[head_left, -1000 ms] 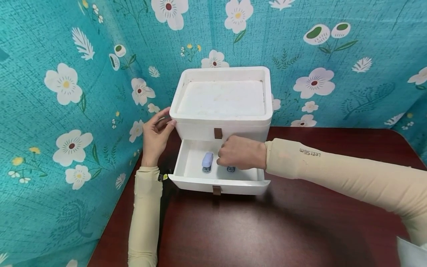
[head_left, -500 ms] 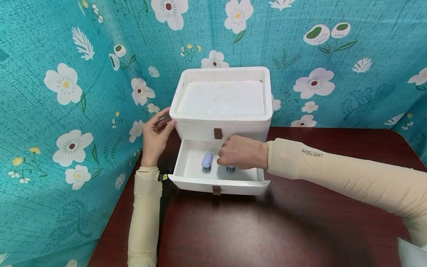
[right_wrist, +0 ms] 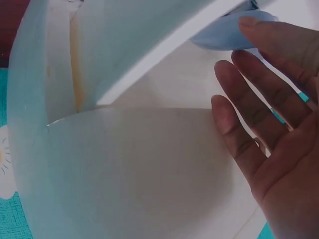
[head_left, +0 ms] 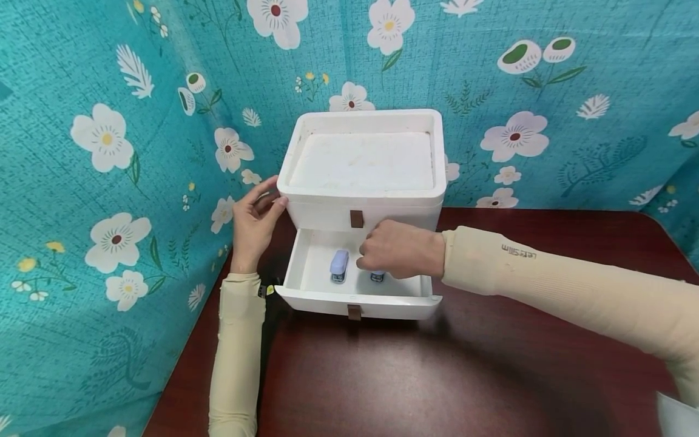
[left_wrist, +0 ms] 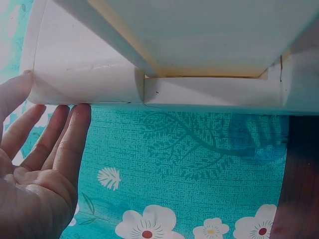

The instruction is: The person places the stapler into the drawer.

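Note:
A white two-drawer desktop organizer (head_left: pixel 364 193) stands on the table with its lower drawer (head_left: pixel 357 306) pulled out. My left hand (head_left: pixel 253 229) rests at its front left corner, the thumb at the front and the other fingertips touching the side wall (left_wrist: pixel 89 82). Within the drawer, a lilac stapler (head_left: pixel 339 262) lies left of the middle. A second stapler (head_left: pixel 377 276) is under my right hand (head_left: pixel 401 249), mostly hidden from above. In the right wrist view its blue top (right_wrist: pixel 224 32) is pinched between thumb and index finger, with the remaining fingers spread loosely.
The closed upper drawer has a brown pull tab (head_left: pixel 357 218), and the lower drawer has a similar tab (head_left: pixel 354 312). A shallow tray (head_left: pixel 360 164) forms the organizer's top. Dark red table (head_left: pixel 464 376) surrounds it; a teal flowered curtain (head_left: pixel 448 79) hangs behind and at the left.
My right hand and forearm have shifted very slightly to the right, still over the second stapler. The left hand, the drawer and the lilac stapler on the left stay where they were.

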Demonstrator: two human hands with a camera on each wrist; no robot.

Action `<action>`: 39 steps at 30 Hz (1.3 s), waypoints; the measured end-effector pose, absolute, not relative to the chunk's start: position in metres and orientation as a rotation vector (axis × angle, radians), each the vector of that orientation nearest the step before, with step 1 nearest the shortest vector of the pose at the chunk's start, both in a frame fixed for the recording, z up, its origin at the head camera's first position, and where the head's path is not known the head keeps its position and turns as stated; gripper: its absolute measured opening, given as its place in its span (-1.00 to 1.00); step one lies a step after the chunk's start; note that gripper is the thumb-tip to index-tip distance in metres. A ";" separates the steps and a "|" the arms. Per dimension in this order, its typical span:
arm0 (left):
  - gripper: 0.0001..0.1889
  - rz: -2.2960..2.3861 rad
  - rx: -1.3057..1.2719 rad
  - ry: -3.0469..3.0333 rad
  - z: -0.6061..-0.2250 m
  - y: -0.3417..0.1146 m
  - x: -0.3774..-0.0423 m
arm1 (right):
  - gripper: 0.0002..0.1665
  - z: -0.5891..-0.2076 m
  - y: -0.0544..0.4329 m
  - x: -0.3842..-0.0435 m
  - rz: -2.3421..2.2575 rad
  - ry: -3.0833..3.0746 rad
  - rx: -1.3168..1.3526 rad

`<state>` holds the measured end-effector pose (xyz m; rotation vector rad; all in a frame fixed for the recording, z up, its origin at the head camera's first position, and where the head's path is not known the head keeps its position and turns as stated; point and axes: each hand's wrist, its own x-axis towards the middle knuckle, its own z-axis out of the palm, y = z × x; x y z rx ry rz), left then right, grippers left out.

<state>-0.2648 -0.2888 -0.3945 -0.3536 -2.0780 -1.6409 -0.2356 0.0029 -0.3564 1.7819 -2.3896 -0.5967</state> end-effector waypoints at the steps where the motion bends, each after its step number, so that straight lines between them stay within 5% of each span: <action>1: -0.53 -1.640 -0.355 -2.076 -0.394 -0.289 -0.265 | -0.70 -0.355 0.004 -0.235 -0.584 -2.397 1.780; 39: -0.52 -1.638 -0.348 -2.088 -0.394 -0.288 -0.264 | -0.60 -0.322 0.081 -0.215 0.078 -2.618 1.437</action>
